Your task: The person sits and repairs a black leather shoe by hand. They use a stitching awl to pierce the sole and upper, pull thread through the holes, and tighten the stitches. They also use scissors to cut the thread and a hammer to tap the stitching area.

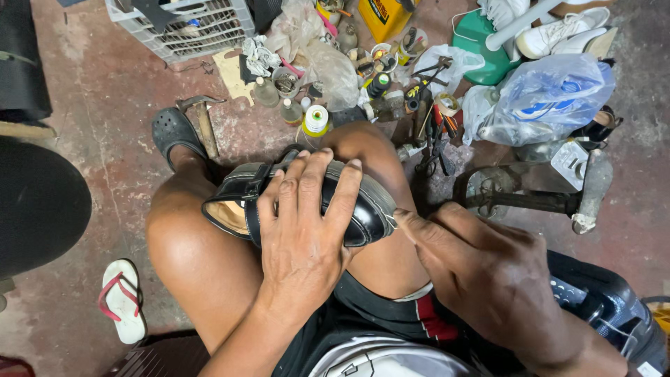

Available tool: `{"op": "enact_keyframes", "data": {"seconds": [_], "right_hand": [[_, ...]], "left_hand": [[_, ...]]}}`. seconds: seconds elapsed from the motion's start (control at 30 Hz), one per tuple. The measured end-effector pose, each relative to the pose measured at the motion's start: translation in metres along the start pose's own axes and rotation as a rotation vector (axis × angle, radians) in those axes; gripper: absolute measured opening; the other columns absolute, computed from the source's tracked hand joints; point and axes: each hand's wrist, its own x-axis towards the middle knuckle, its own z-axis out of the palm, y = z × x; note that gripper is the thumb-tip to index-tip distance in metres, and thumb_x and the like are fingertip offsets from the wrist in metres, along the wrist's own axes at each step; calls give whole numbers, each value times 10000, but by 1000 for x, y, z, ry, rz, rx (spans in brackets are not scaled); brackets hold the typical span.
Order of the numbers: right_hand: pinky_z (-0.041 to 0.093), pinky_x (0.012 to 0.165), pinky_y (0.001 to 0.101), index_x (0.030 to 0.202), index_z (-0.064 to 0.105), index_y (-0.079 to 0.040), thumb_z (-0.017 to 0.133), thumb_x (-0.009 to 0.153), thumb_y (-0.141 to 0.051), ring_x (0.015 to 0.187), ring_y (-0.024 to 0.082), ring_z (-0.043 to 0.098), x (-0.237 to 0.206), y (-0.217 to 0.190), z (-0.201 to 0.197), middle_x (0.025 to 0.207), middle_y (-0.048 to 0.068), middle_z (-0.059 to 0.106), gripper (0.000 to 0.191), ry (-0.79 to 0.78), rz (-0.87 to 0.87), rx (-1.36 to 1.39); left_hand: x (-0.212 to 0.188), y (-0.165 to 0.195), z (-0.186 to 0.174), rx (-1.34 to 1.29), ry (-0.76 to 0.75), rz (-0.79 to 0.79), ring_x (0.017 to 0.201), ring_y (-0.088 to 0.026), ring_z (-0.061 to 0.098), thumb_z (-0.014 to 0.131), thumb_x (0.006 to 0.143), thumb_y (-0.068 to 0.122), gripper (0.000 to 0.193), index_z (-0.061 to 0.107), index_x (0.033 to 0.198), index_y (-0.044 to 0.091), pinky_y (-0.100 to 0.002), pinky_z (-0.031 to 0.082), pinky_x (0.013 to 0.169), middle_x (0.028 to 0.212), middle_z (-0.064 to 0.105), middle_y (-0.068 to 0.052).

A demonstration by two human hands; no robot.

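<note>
A black leather shoe (241,190) with a grey sole lies across my knees, opening toward the left. My left hand (303,227) is spread over its upper and grips it. My right hand (481,272) is at the shoe's toe end, fingers pinched together against the sole edge; whatever it holds there is too small to make out.
On the reddish floor ahead lie a hammer (204,122), a spool of thread (316,119), small bottles, pliers and scissors (436,139), a clear plastic bag (544,98), a metal shoe last stand (523,199) and a white crate (188,24). A white flip-flop (122,300) lies at left.
</note>
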Motion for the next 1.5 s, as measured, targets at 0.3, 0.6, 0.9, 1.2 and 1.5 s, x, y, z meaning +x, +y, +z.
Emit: {"op": "enact_keyframes", "data": {"seconds": [0.3,0.6,0.9,1.2,1.5], "right_hand": [[484,506,403,1012,765,-118,699,821,-104,578,244,637,6,1,-9,739,50,613,203,-109,-85,-98],[364,460,253,777,604,-51,654,984,-174,516,50,465,22,85,64,615,-24,526,246,-514,201,1094],[442,458,257,778,674,-104,601,1077,-227,469,106,580,-11,142,10,637,39,670,331,-49,-142,1619],[544,819,317,1213,628,-68,861,744,-295,998,194,660,-3,56,35,1144,142,688,571,136,-125,674],[573,852,286,1251,652,-23,909,714,-185,951,121,733,25,19,61,1057,65,779,617,-58,158,694]], "left_hand": [[-3,-3,-1,11,-18,8,1339,-422,471,858,635,273,901,508,1442,80,-570,344,1086,1435,488,-224],[-1,-2,-4,-38,15,-2,1338,-406,475,900,666,326,873,524,1419,93,-564,342,1099,1413,501,-202],[6,-2,-4,-31,-87,-13,1302,-413,482,889,514,261,966,540,1403,120,-566,345,1071,1407,514,-193],[0,-1,-18,108,6,19,1340,-394,479,848,660,221,843,538,1442,155,-559,355,1081,1431,507,-194],[1,-9,-15,82,-15,11,1418,-406,404,864,588,259,919,534,1443,196,-638,266,1144,1501,449,-175]]}}
